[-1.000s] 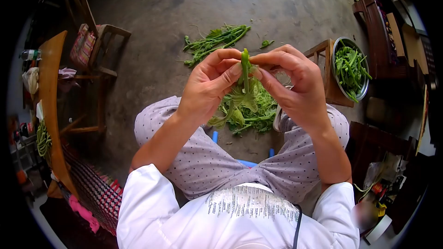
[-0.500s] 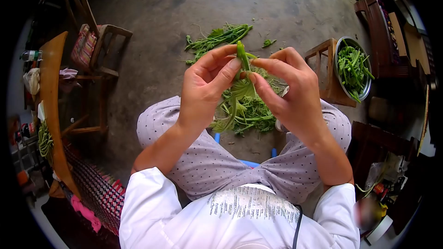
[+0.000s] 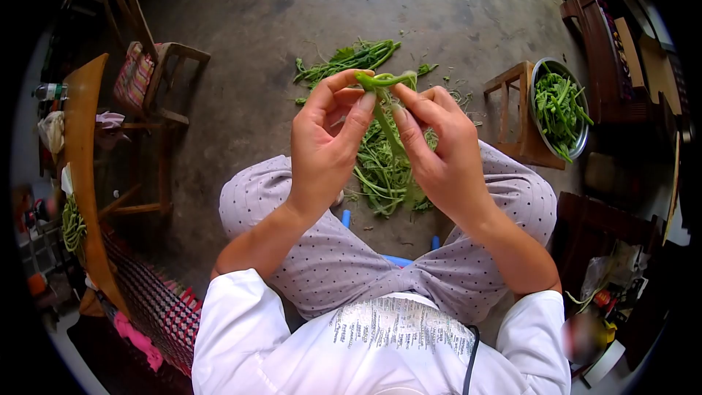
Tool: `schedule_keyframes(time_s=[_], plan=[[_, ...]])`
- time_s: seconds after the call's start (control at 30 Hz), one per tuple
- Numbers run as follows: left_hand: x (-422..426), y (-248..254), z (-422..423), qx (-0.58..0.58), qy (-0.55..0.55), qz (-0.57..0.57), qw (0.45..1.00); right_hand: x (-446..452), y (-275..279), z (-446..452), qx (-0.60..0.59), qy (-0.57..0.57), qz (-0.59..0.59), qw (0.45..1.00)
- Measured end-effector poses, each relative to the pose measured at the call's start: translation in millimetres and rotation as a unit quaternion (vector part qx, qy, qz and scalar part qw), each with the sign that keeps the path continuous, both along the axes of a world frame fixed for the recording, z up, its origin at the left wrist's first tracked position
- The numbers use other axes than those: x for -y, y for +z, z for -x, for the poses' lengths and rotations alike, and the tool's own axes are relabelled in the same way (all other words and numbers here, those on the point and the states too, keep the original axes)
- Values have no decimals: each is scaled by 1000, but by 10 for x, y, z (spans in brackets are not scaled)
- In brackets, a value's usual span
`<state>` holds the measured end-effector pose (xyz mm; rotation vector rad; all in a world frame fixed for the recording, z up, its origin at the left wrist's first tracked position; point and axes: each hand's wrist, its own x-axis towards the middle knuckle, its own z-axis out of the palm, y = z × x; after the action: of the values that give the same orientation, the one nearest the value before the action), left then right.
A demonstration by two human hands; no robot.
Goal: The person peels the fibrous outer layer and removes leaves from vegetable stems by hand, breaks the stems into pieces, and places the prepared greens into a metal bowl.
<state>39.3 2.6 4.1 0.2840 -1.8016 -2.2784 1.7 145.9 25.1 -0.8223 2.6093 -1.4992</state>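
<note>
Between my raised hands is a green leafy vine stem (image 3: 385,126), its top bent over to the right. My left hand (image 3: 329,132) pinches it near the top with thumb and forefinger. Thumb and forefinger of my right hand (image 3: 441,150) close on the stem's right side, where thin pale strands show. On the floor below, partly hidden by my hands, lies a heap of leaves and stringy peelings (image 3: 380,179). Farther off, a bundle of uncut vine stems (image 3: 351,58) rests on the concrete.
At right, a metal basin (image 3: 537,113) full of green stems stands on a wooden stool (image 3: 504,84). A wooden chair (image 3: 172,51) is at far left, near a wooden table edge (image 3: 84,175). Dark furniture (image 3: 599,58) lines the right side. Blue stool parts (image 3: 397,260) show between my knees.
The stem's top has bent from upright to lying over rightward. My right hand has shifted slightly left and down, and the hanging leaf has swung out of its former place.
</note>
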Motion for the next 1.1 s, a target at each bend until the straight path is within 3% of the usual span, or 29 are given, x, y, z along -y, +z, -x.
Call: schedule_keyframes(time_s=[0.07, 0.1, 0.17, 0.2, 0.4, 0.6, 0.77, 1.1], plan=[[-11, 34, -1, -20, -12, -52, 998, 22, -76, 35, 263, -14, 217, 940], [-14, 24, 3, -22, -13, -51, 998, 36, -105, 45, 261, -15, 218, 940], [-20, -27, 3, -38, -48, -57, 997, 56, -145, 62, 403, -22, 357, 843], [-27, -37, -1, -38, -49, -56, 996, 23, -129, 79, 440, 0, 349, 827], [-45, -63, -2, -34, -69, -47, 996, 17, -148, 74, 451, 19, 399, 798], [-14, 24, -2, -24, -86, -24, 996, -26, -137, 102, 437, 23, 365, 822], [15, 28, 1, -13, -82, -63, 995, -32, -97, 108, 454, 26, 373, 809], [6, -2, 0, -8, -36, -24, 999, -60, -103, 124, 475, 11, 357, 804]])
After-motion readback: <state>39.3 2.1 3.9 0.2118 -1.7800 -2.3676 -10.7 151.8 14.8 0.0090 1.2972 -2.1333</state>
